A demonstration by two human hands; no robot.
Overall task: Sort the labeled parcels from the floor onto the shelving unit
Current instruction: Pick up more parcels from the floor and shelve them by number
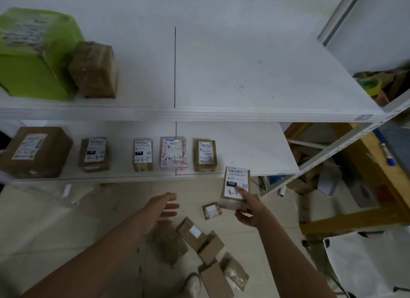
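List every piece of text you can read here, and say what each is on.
"032-038-E01", "032", "4-3" (rest covered): box in the right hand.
"070", "4-3-5": small parcel on the lower shelf.
"4-3-", ending unclear: pink parcel, tan parcel on its right, brown parcel further left.
All other labels, shelves and floor: too small or blurred.

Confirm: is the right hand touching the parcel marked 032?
Touching. The head view shows the right hand gripping the parcel marked 032 at its lower end, one finger lying across the label and others curled beneath.
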